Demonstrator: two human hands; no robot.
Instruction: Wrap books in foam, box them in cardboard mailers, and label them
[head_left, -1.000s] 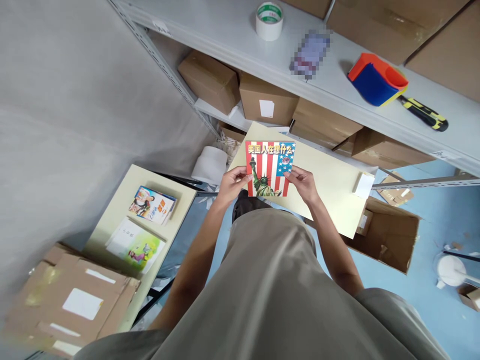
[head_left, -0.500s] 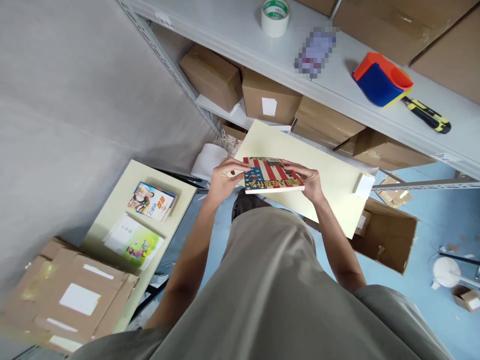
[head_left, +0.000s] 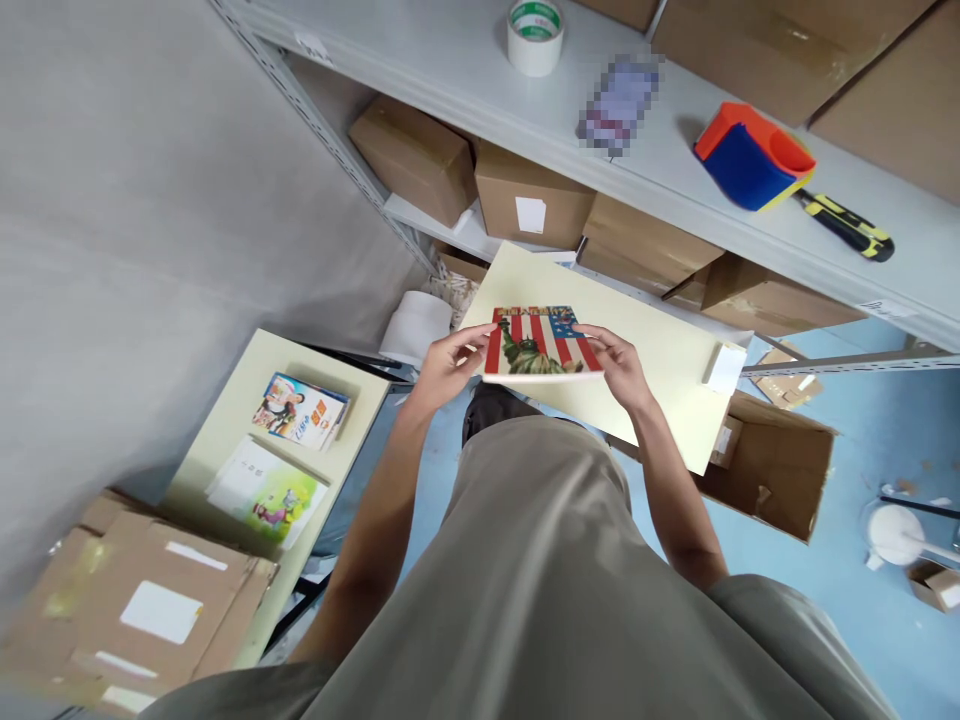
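Note:
A book (head_left: 536, 345) with red and white stripes, a patch of white stars on blue and a green statue on its cover is held between both hands, above the pale yellow table (head_left: 652, 370). My left hand (head_left: 450, 365) grips its left edge, fingers bent with the thumb underneath or behind. On the opposite edge my right hand (head_left: 616, 362) has closed its fingers. The title line lies at the far side of the cover, and the white page edge faces my body.
A side table (head_left: 247, 385) at left bears books (head_left: 300, 410), a picture booklet (head_left: 274, 492) and a flattened carton (head_left: 157, 600). The shelf (head_left: 450, 60) ahead holds a tape roll (head_left: 535, 38), a blurred-out phone (head_left: 619, 103) and a tape dispenser (head_left: 754, 155). An open carton (head_left: 780, 470) stands on the floor.
The book has been turned round in my hands: its title was on the near side and the starred patch at left; now the title is far and the stars are at right.

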